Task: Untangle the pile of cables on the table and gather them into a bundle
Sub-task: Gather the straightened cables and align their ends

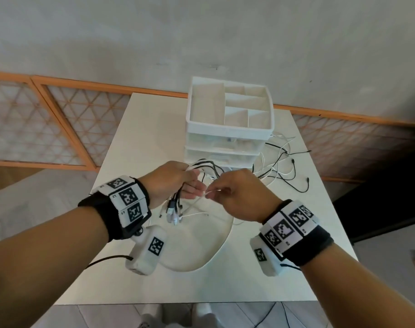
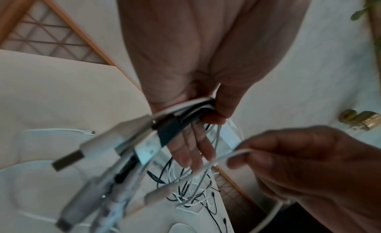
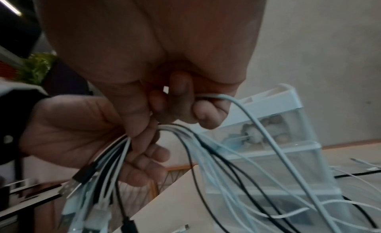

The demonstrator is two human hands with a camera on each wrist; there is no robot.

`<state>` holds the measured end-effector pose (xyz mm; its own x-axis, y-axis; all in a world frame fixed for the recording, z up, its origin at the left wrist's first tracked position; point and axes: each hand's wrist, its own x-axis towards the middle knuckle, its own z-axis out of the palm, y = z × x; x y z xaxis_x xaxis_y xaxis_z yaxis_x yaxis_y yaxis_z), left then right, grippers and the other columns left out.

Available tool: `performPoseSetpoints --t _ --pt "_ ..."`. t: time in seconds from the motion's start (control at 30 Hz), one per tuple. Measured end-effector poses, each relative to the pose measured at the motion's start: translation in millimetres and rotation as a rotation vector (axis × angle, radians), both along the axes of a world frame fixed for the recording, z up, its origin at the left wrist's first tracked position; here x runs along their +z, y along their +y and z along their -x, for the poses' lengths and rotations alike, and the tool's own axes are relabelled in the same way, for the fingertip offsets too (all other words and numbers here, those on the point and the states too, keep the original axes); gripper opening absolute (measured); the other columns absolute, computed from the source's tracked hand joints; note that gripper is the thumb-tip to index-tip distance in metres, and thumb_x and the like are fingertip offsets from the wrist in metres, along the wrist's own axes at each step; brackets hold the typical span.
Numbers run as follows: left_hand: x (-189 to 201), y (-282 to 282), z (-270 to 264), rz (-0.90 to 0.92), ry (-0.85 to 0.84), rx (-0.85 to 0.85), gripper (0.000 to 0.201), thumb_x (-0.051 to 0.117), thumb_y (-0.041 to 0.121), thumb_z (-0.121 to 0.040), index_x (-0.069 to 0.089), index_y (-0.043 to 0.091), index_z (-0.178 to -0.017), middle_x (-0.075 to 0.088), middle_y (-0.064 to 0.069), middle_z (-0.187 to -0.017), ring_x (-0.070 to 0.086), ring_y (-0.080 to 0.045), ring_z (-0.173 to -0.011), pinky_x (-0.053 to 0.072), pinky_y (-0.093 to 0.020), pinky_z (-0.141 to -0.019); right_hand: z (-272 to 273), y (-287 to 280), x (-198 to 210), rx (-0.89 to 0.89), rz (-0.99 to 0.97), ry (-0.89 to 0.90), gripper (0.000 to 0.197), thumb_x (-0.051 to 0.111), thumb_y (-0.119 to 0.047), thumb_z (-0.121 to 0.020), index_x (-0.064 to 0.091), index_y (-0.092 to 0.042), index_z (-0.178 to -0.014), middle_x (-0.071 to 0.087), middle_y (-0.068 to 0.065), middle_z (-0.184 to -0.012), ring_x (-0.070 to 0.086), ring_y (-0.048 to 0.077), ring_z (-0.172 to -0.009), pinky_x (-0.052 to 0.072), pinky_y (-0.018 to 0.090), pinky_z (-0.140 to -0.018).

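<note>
My left hand [image 1: 175,183] holds a bunch of black and white cables [image 2: 185,112] above the table, thumb pressed over them, with the fingers stretched below. Their USB plugs [image 1: 174,213] hang down from the hand in a cluster [image 3: 86,184]. My right hand [image 1: 234,192] pinches a single white cable [image 1: 201,195] right beside the left fingers; in the right wrist view that white cable [image 3: 230,99] runs out from between thumb and finger. The loose far ends of the cables [image 1: 282,166] trail tangled over the table to the right of the hands.
A white drawer organiser [image 1: 227,124] with an open compartment tray on top stands at the back of the white table [image 1: 135,143]. A shallow white oval tray [image 1: 201,247] lies under the hands. A thin white cable [image 1: 194,215] lies on it.
</note>
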<state>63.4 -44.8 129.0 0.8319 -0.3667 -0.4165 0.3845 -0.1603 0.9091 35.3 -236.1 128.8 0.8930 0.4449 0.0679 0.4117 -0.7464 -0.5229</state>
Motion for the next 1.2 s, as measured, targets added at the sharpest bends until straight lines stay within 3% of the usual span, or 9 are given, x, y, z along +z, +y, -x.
performPoseSetpoints --t 0.13,0.23,0.37,0.47,0.6,0.67,0.87,1.07,1.2 --pt "3 -12 5 -0.132 -0.093 -0.110 0.027 0.045 0.026 -0.104 0.050 0.010 -0.084 0.057 -0.012 -0.064 0.052 -0.017 -0.043 0.042 -0.032 -0.055 -2 20 5 -0.019 0.034 -0.006 0.020 0.060 -0.029 -0.084 0.079 -0.033 -0.080 0.063 -0.013 -0.061 0.053 0.006 -0.061 0.047 0.027 -0.068" --pt "9 -9 4 -0.239 -0.161 -0.096 0.035 0.046 0.040 -0.102 0.051 0.013 -0.080 0.057 -0.001 -0.059 0.033 -0.014 -0.044 0.028 -0.025 -0.047 -6 8 14 -0.109 -0.051 0.054 0.012 0.070 -0.019 -0.087 0.077 -0.019 -0.077 0.055 -0.018 -0.049 0.053 -0.003 -0.057 0.034 0.009 -0.060" --pt "19 19 1 -0.417 -0.319 -0.059 0.050 0.067 0.059 -0.082 0.055 0.011 -0.073 0.047 0.002 -0.059 0.038 -0.012 -0.047 0.030 -0.026 -0.049 -25 -61 4 -0.501 0.107 0.092 0.032 0.064 -0.032 -0.092 0.071 -0.005 -0.075 0.061 -0.002 -0.058 0.054 0.015 -0.063 0.036 0.025 -0.058" --pt "14 35 -4 -0.485 -0.372 0.023 0.051 0.063 0.056 -0.086 0.049 0.010 -0.072 0.041 0.000 -0.058 0.035 -0.015 -0.048 0.027 -0.030 -0.051 -29 -100 -7 -0.748 0.282 0.241 0.040 0.057 -0.045 -0.092 0.076 -0.012 -0.078 0.067 0.007 -0.076 0.060 0.025 -0.078 0.036 0.029 -0.060" --pt "1 35 -7 -0.587 -0.352 0.013 0.051 0.058 0.055 -0.091 0.042 0.012 -0.067 0.040 0.000 -0.057 0.034 -0.017 -0.049 0.026 -0.031 -0.051 -39 -100 22 -0.782 -0.271 0.051 0.027 0.061 -0.038 -0.094 0.075 -0.021 -0.079 0.066 0.001 -0.063 0.060 0.018 -0.059 0.048 0.032 -0.066" --pt "-2 33 -7 -0.633 -0.349 -0.009 0.052 0.056 0.055 -0.092 0.042 0.013 -0.066 0.041 0.000 -0.056 0.034 -0.017 -0.048 0.026 -0.031 -0.050 -42 -95 40 -0.771 -0.509 -0.050 0.015 0.065 -0.033 -0.093 0.072 -0.024 -0.084 0.072 0.000 -0.074 0.060 0.014 -0.054 0.052 0.039 -0.061" --pt "-7 30 -8 -0.697 -0.368 -0.002 0.054 0.051 0.056 -0.094 0.038 0.013 -0.064 0.043 -0.003 -0.058 0.037 -0.020 -0.052 0.030 -0.032 -0.057 -58 -105 53 -0.804 -0.418 -0.286 0.017 0.067 -0.052 -0.082 0.066 -0.035 -0.083 0.073 -0.014 -0.089 0.072 0.020 -0.075 0.057 0.040 -0.076" --pt "-14 23 -11 -0.707 -0.357 0.054 0.056 0.047 0.060 -0.094 0.043 0.011 -0.067 0.056 -0.012 -0.071 0.045 -0.026 -0.059 0.036 -0.033 -0.062 -65 -107 55 -0.855 -0.547 -0.402 0.022 0.066 -0.045 -0.089 0.066 -0.024 -0.095 0.075 -0.005 -0.080 0.071 0.010 -0.063 0.058 0.033 -0.068" --pt "-17 21 -9 -0.801 -0.360 0.040 0.057 0.043 0.060 -0.095 0.040 0.012 -0.065 0.049 -0.006 -0.064 0.044 -0.023 -0.057 0.032 -0.033 -0.056 -68 -105 59 -0.817 -0.637 -0.481 0.012 0.059 -0.034 -0.094 0.061 -0.023 -0.097 0.073 -0.004 -0.082 0.071 0.013 -0.070 0.054 0.026 -0.069"
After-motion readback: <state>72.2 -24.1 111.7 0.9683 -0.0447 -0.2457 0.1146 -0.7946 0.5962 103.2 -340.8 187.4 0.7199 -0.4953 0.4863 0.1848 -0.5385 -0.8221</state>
